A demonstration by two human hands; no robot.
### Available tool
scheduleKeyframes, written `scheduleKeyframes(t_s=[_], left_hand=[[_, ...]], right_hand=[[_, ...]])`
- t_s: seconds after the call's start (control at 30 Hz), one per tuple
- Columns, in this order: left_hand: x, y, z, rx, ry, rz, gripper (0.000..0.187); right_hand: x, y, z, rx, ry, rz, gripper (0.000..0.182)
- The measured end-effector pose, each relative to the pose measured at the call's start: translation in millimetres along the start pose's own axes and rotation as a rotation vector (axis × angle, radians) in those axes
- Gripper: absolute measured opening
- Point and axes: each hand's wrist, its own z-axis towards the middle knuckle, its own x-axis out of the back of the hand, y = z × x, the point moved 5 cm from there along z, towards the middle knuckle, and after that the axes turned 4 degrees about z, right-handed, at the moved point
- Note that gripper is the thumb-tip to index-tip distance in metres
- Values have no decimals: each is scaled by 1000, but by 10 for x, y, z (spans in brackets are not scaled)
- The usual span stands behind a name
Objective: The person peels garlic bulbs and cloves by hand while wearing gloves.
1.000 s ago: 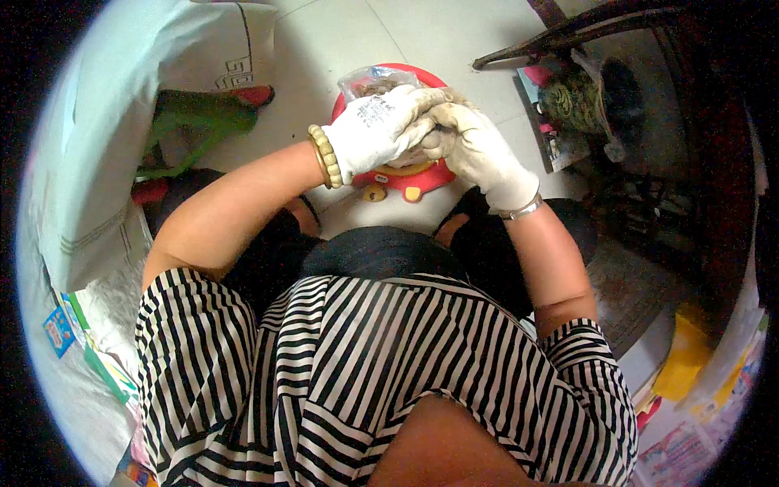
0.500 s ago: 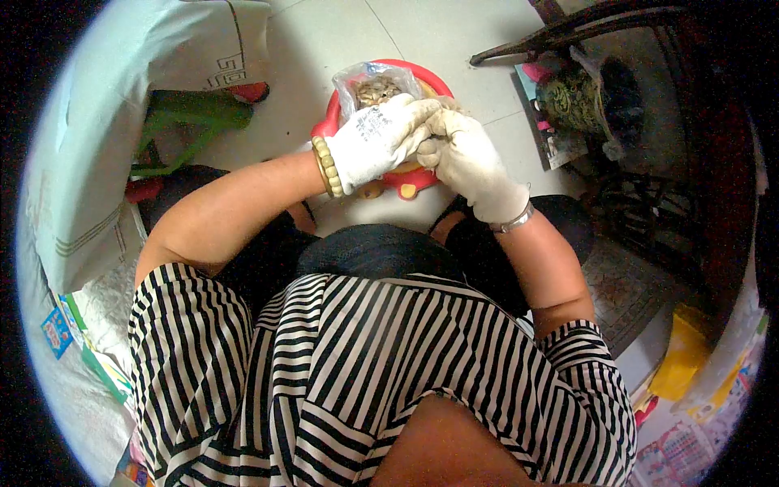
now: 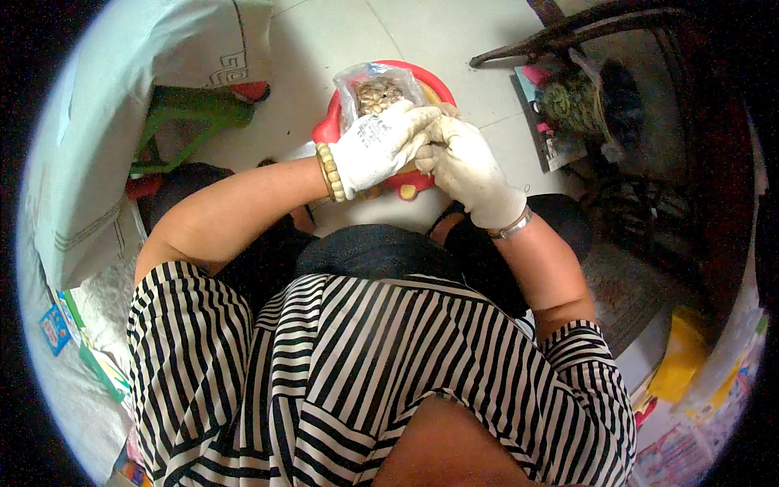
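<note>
My left hand (image 3: 380, 141), in a white glove with a beaded bracelet at the wrist, meets my right hand (image 3: 464, 161) above a red round stool (image 3: 435, 79). The right hand also wears a white glove, somewhat soiled, with a watch behind it. Both hands have their fingers closed and pressed together at the tips; whatever they grip is hidden. Just beyond the left fingers, a clear plastic bag (image 3: 347, 88) lies open on the stool. Inside it are many small brownish pieces (image 3: 380, 94), nut- or shell-like, too small to name surely.
A cloth-covered table (image 3: 105, 122) stands at the left, with a green stool (image 3: 195, 122) beneath it. To the right are a dark wooden chair leg (image 3: 560, 39), a bag of greenish stuff (image 3: 572, 105) and a yellow bag (image 3: 680, 345). Pale floor tiles (image 3: 324, 32) lie ahead.
My hands have shifted slightly and remain together, the right wrist a little lower. More of the pieces in the bag show now. The bag and stool stay in place.
</note>
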Motion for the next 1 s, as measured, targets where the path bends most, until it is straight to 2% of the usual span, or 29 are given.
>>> scheduleKeyframes(t_s=[0.07,0.1,0.13,0.17,0.2,0.23,0.27,0.3,0.4,0.47,0.57,0.63,0.7,0.83,0.9,0.93,1.0], left_hand=[[-24,-18,38,112,-87,-240,34],[19,10,74,58,-34,-116,31],[58,50,104,4,24,10,28],[67,72,135,0,34,14,28],[100,87,182,31,42,-202,30],[123,91,216,61,41,-418,31],[175,93,210,1,11,-456,34],[163,43,222,223,-46,-749,37],[183,-49,218,294,-115,-777,37],[120,-48,199,347,-179,-1211,35],[148,42,236,428,-129,-1305,32],[186,28,212,399,-102,-1317,31],[132,34,274,346,-183,-1356,31],[193,144,234,424,-140,-1126,33],[244,179,164,396,-114,-1187,34],[271,154,145,358,-94,-1166,35],[322,221,101,345,-98,-1189,36]], right_hand=[[71,136,51,18,54,284,18],[100,144,51,27,73,379,18],[148,5,-1,191,20,-6,17],[150,-45,10,241,-50,-167,17],[102,-140,0,304,-113,-322,17],[133,-138,56,-24,-141,500,22],[132,-199,24,-30,-127,438,22],[112,-269,-14,-37,-112,377,23],[6,-378,-146,-109,-179,464,25],[60,-313,-118,-83,-183,450,27],[129,-316,-110,-17,-202,452,30],[109,-357,-132,31,-212,465,30],[57,-438,-176,46,-514,658,31],[-85,-535,-251,102,-535,627,29],[-36,-426,-158,99,-208,393,26],[-78,-442,-178,137,-156,311,23],[-147,-484,-205,138,-167,374,22]])
